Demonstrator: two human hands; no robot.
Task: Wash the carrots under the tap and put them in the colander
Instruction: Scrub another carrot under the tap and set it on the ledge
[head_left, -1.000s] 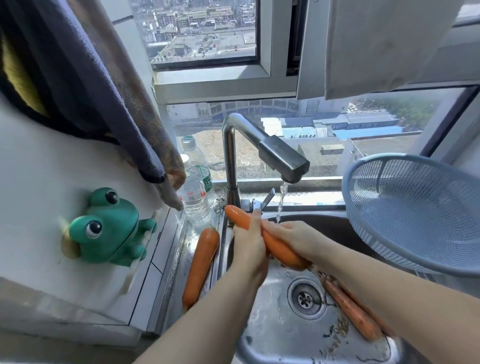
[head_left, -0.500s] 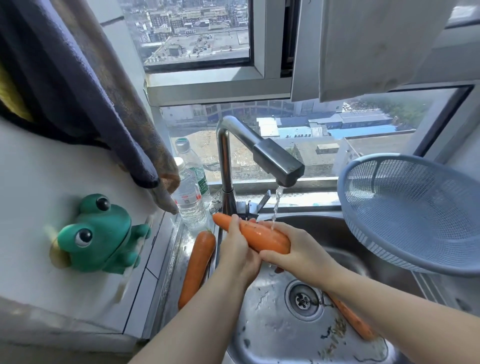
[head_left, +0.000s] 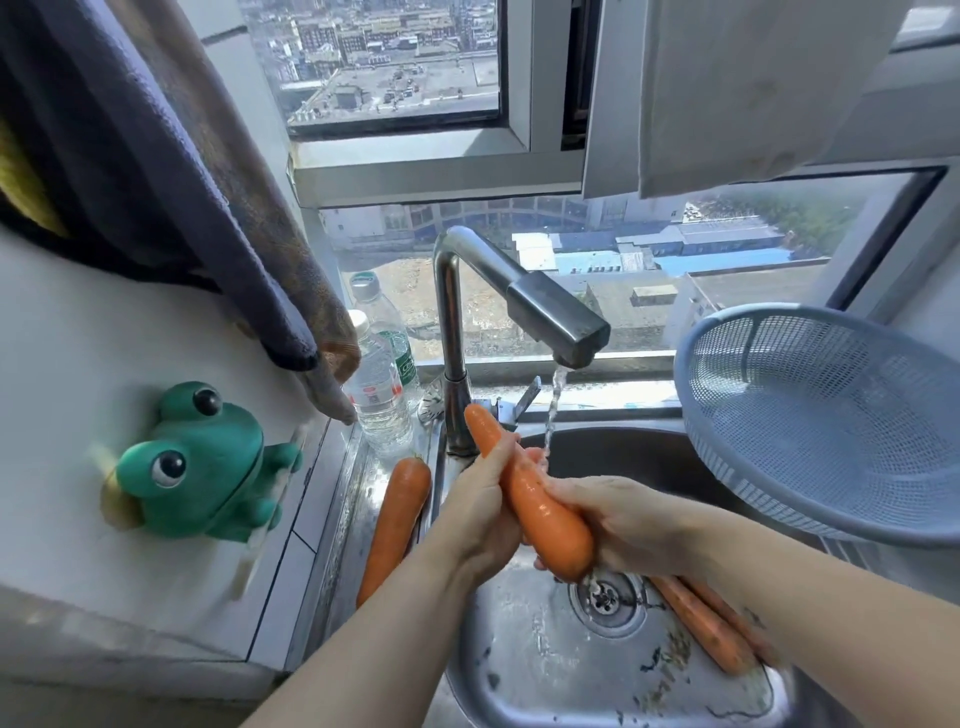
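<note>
"Head view has both hands on one carrot," the first observer says. "The left hand (head_left: 480, 512) wraps its fingers round the upper half of the held carrot (head_left: 535, 504), and the right hand (head_left: 623, 525) curls round the thick end. It sits tilted over the sink (head_left: 519, 670), thin tip up near the base of the tap (head_left: 556, 322)."

"And the water (head_left: 551, 410)?"

"It lands by the fingers near the thin half. The thick end, above the drain (head_left: 605, 597), looks likely to go unrinsed unless they shift it."

"What worries her more?"

"The skin is shiny wet. If either hand loosens while rubbing, the carrot could shoot down into the basin, where dark specks lie, and pick up dirt again."

"The colander (head_left: 821, 415)?"

"It is empty and stands tilted at the sink's right side, and what it rests on is hidden. A carrot tossed in hard might tip it. Two more carrots (head_left: 701, 623) lie in the basin under the right forearm, and another carrot (head_left: 395, 525) lies on the left ledge, just beside the left forearm, where a nudge could roll it."
</note>
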